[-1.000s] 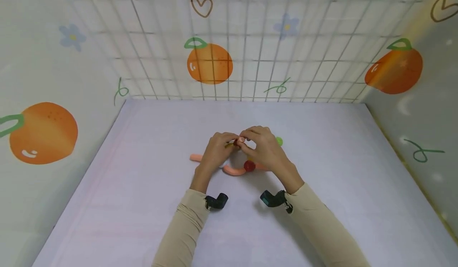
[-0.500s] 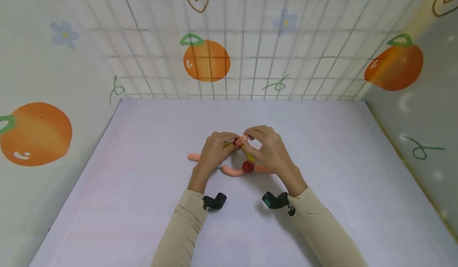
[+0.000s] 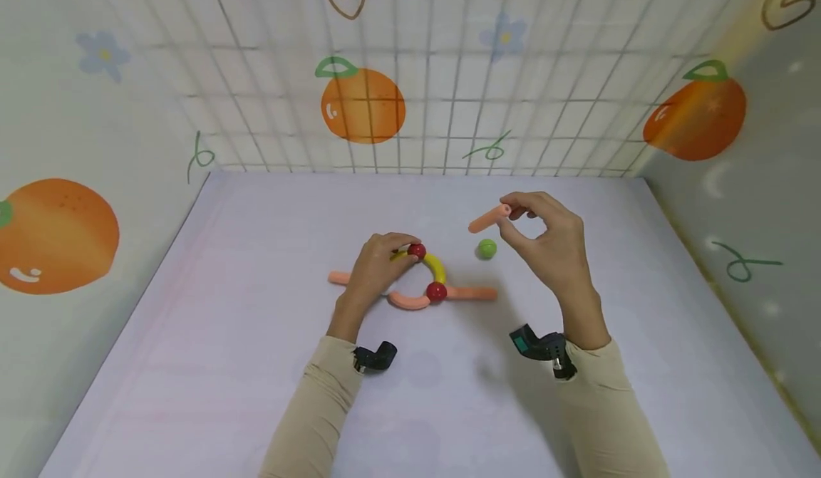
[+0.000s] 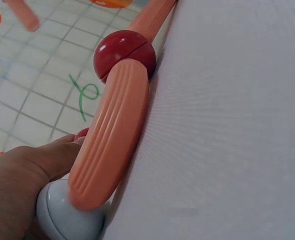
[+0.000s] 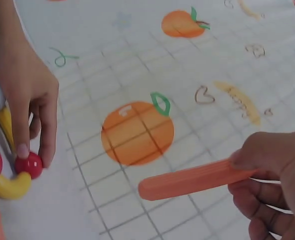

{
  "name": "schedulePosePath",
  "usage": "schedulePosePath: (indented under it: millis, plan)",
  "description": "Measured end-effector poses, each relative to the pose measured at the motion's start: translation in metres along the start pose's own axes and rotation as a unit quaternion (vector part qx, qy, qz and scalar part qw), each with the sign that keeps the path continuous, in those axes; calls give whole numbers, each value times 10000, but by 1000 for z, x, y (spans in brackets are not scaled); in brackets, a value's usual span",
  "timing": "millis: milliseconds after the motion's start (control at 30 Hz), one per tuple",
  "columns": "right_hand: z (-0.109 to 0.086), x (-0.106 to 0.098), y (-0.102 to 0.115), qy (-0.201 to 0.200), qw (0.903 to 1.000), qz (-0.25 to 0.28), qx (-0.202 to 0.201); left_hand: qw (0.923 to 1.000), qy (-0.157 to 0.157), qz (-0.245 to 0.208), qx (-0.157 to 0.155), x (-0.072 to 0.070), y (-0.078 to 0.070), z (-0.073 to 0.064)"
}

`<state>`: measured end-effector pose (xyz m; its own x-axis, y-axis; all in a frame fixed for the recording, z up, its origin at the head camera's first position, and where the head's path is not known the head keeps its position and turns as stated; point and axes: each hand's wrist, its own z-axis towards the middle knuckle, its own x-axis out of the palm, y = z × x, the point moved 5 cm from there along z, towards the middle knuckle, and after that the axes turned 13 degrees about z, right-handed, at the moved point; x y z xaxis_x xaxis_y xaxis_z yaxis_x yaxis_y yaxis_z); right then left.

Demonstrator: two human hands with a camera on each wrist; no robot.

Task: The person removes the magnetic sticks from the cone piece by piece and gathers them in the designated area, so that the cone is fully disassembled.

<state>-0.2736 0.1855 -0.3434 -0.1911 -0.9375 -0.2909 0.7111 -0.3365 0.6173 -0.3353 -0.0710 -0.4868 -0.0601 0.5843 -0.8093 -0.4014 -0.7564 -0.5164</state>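
My left hand (image 3: 377,268) pinches a red ball (image 3: 417,251) at the far side of a ring of toy pieces lying on the table. Yellow curved bars (image 3: 439,270) run from that ball, and a peach curved bar (image 3: 409,301) forms the near side. A second red ball (image 3: 437,292) joins the ring to a straight peach bar (image 3: 472,293). In the left wrist view a white ball (image 4: 70,212) sits at the curved bar's other end. Raised to the right, my right hand (image 3: 545,239) holds a loose peach bar (image 5: 187,182) by one end between thumb and fingers.
A green ball (image 3: 487,248) lies on the white table (image 3: 212,364), right of the ring and below the loose bar. Another straight peach end (image 3: 338,278) sticks out left of my left hand. Patterned cloth walls (image 3: 526,86) enclose the back and sides.
My right hand has moved away from the left hand, up and to the right, taking the loose peach bar off the far red ball. The left hand still grips that ball.
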Motion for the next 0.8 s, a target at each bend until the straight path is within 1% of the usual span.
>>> schedulePosePath:
  millis: [133, 200, 300, 400, 500, 633, 800]
  plan:
    - [-1, -10, -13, 0, 9996, -198, 183, 10000, -6, -44, -53, 1, 2, -1]
    - [-2, -15, -21, -45, 9989, -296, 356, 10000, -14, -44, -74, 1, 2, -1]
    - [-10, -22, -33, 5, 9956, -353, 869, 9999, 5, -102, -55, 2, -1, 0]
    - [-24, -20, -50, 297, 9876, -274, 1518, 9997, 71, -140, -171, 3, -1, -2]
    - [-35, -16, -67, 580, 9785, -149, 1975, 9996, 102, -79, -241, 3, -1, -2]
    - [-41, -13, -82, 826, 9706, 17, 2259, 9998, 62, 6, -184, 2, 0, -3]
    - [-48, -8, -93, 1159, 9647, 202, 2355, 9999, 27, -43, -157, 1, 0, -3]
